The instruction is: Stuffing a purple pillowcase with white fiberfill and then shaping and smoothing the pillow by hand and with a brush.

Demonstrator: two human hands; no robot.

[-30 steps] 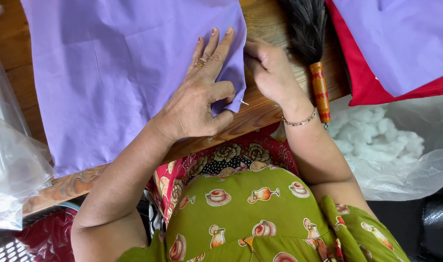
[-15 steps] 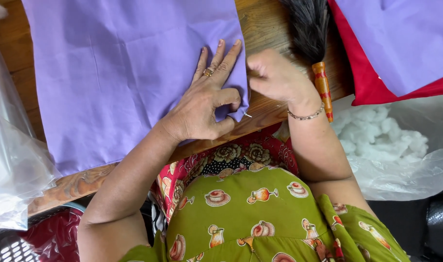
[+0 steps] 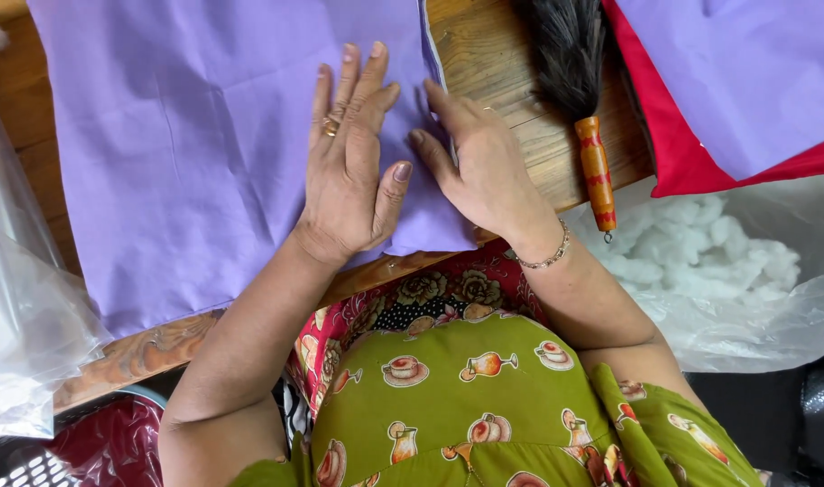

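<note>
Head view | both hands flat, open on lilac cloth (image 3: 186, 153) | clear bag (image 3: 745, 298) right, seemingly white stuffing

Left hand (image 3: 350, 167) flat, fingers spread (ring on one), right hand (image 3: 481, 167) beside it, fingers curled

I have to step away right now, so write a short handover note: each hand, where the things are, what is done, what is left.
Left hand: flat, palm down on the purple cloth, holding nothing.
Right hand: fingers pressing the cloth's right edge.
Cloth lies spread on the wooden table; a brush lies to the right.
Done: cloth laid out, mostly flat.
Left: light creases remain.
</note>
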